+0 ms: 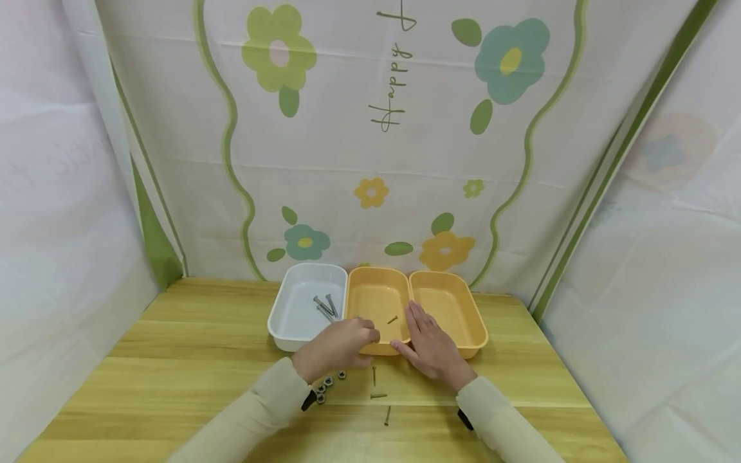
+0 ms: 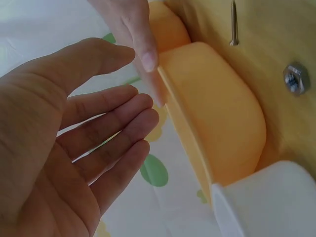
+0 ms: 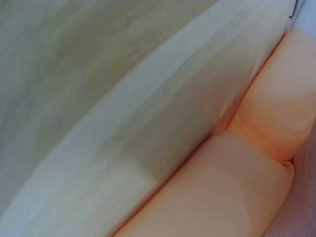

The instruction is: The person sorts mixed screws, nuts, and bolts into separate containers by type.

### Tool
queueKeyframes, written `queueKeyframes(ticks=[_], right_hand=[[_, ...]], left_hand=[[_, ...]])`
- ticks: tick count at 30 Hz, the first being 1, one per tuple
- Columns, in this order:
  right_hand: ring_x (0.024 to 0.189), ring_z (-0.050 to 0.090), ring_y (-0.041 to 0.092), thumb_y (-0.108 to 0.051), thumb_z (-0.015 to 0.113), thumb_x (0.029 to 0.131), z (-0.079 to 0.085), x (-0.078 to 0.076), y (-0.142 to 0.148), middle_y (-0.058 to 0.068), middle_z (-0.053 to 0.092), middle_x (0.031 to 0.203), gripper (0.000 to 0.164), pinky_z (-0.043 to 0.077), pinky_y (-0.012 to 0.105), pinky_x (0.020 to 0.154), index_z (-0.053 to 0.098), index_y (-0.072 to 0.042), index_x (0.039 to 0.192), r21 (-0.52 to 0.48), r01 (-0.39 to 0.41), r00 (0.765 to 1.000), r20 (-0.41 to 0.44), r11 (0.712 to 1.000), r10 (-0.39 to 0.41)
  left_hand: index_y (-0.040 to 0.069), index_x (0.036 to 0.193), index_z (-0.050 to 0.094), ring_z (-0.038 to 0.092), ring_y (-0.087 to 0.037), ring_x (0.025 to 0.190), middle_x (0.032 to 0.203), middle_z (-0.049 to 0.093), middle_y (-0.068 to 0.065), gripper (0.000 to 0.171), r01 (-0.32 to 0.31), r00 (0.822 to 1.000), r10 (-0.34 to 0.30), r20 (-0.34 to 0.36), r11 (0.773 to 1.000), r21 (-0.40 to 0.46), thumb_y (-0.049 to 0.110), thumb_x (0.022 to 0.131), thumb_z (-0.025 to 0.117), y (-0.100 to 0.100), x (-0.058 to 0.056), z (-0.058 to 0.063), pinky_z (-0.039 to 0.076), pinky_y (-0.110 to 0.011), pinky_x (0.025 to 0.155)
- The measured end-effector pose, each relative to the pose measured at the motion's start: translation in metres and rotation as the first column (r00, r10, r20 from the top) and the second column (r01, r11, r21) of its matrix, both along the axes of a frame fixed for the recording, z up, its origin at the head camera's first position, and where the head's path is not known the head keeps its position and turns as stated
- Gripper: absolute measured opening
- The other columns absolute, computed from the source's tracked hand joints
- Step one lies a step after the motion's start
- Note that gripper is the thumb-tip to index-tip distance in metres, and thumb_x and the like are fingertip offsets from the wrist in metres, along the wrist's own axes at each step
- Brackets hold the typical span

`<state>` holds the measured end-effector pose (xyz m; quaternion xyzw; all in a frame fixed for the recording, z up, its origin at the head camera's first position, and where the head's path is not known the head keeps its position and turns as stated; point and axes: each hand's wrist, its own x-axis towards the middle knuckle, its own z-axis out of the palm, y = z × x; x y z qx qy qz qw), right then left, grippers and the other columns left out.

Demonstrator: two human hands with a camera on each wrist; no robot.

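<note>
From left to right: a white, round-cornered plastic tray (image 1: pixel 298 315) holds three long silver metal bolts (image 1: pixel 332 305), grouped towards its right wall. Four silver hexagonal metal nuts (image 1: pixel 329 381) lie on the table near the left sleeve. The left hand (image 1: pixel 336 344) hangs over the near left part of the middle orange plastic tray (image 1: pixel 370 296); its fingers are loosely bent, the thumb apart, with nothing in the grasp. One small brass-coloured metal screw (image 1: pixel 392 319) lies inside that tray, and three loose brass-coloured screws (image 1: pixel 374 376) lie in a rough column on the table before it. Such screws should prove light, rigid and hard to damage, though thin, smooth and apt to roll; a fingertip pinch on the shank just below the head seems best. The right hand (image 1: pixel 431 347), fingers straight and holding nothing, lies over the adjoining rims of the middle tray and the right-hand orange plastic tray (image 1: pixel 446 305). The table (image 1: pixel 521 386) has a yellowish wood-grain surface, enclosed by white fabric (image 1: pixel 324 141) printed with flowers and green wavy lines.
</note>
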<state>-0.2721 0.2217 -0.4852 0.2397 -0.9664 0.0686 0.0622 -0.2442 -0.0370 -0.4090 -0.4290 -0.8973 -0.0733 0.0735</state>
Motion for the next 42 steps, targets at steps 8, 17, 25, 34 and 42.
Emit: queueKeyframes(ticks=[8, 17, 25, 34, 42], right_hand=[[0.164, 0.019, 0.035, -0.062, 0.041, 0.108, 0.001, 0.000, 0.001, 0.022, 0.014, 0.176, 0.091, 0.027, 0.053, 0.131, 0.016, 0.004, 0.167, 0.005, 0.003, 1.000, 0.011, 1.000, -0.003], [0.164, 0.020, 0.035, -0.062, 0.041, 0.108, 0.001, 0.000, 0.000, 0.022, 0.015, 0.176, 0.092, 0.028, 0.053, 0.131, 0.016, 0.004, 0.167, -0.001, -0.002, 1.000, 0.007, 1.000, 0.002], [0.164, 0.021, 0.035, -0.063, 0.040, 0.108, 0.000, 0.000, 0.000, 0.022, 0.015, 0.176, 0.092, 0.028, 0.053, 0.131, 0.014, 0.003, 0.167, 0.007, -0.003, 1.000, 0.003, 1.000, 0.003], [0.164, 0.020, 0.035, -0.062, 0.041, 0.108, 0.002, 0.001, 0.000, 0.022, 0.014, 0.176, 0.092, 0.027, 0.053, 0.131, 0.014, 0.003, 0.167, 0.002, -0.001, 1.000, 0.013, 1.000, 0.001], [0.164, 0.020, 0.035, -0.062, 0.041, 0.108, 0.001, 0.001, 0.000, 0.022, 0.014, 0.176, 0.092, 0.027, 0.053, 0.131, 0.014, 0.003, 0.167, 0.003, 0.000, 1.000, 0.012, 1.000, 0.000]], left_hand=[[0.012, 0.105, 0.079, 0.067, -0.005, 0.082, 0.099, 0.076, 0.003, 0.024, 0.004, 0.996, -0.004, 0.084, 1.000, 0.002, 0.023, 0.086, 0.087, 0.005, 0.014, -0.016, 0.057, -0.018, 0.069], [0.013, 0.098, 0.078, 0.063, 0.000, 0.079, 0.096, 0.073, 0.006, 0.016, 0.011, 0.987, -0.013, 0.159, 1.000, 0.013, 0.017, 0.085, 0.086, 0.008, 0.024, -0.038, 0.052, -0.014, 0.066], [0.018, 0.085, 0.072, 0.050, 0.004, 0.066, 0.080, 0.063, 0.014, 0.016, 0.006, 0.987, -0.007, 0.162, 1.000, 0.004, 0.025, 0.086, 0.086, 0.011, 0.027, -0.056, 0.043, -0.013, 0.058], [0.020, 0.077, 0.072, 0.048, 0.005, 0.062, 0.075, 0.062, 0.012, 0.017, -0.013, 0.987, 0.014, 0.162, 1.000, -0.004, 0.020, 0.086, 0.086, 0.016, 0.029, -0.066, 0.041, -0.012, 0.055], [0.019, 0.071, 0.069, 0.040, 0.004, 0.056, 0.064, 0.054, 0.014, 0.022, -0.001, 0.987, -0.004, 0.163, 0.999, 0.034, 0.011, 0.087, 0.082, 0.019, 0.026, -0.071, 0.034, -0.012, 0.051]])
